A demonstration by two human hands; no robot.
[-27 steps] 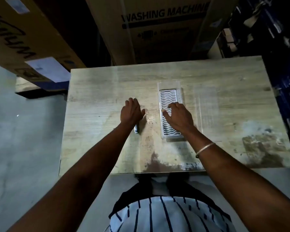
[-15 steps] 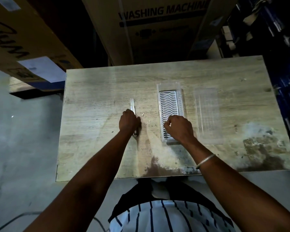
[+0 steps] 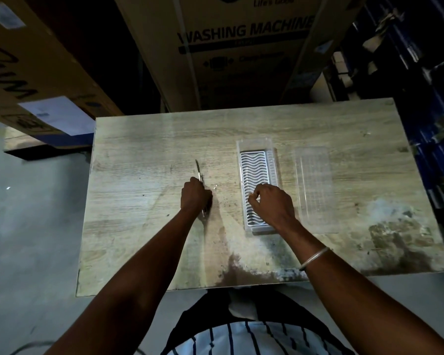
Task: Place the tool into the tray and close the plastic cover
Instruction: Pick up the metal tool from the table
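Stacked cardboard cartons [image 3: 241, 55] crowded behind a worn, stained wooden table [image 3: 144, 252]. On it, the left hand [image 3: 194, 197] was clenched around a slim metal tool [image 3: 198, 170], its thin tip projecting beyond the knuckles, apparently gripped for transfer and not yet placed. The right hand [image 3: 272, 204], loosely curled and holding nothing, rested on the white tray [image 3: 254, 165] with wavy ridges, seemingly steadying it. Just right of the tray lay the clear, ribbed plastic cover [image 3: 314, 183], flat and open.

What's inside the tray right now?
Only its white wavy ribbed insert shows in the tray; no tool there. The right hand covers the near part. The tool is in the left hand.
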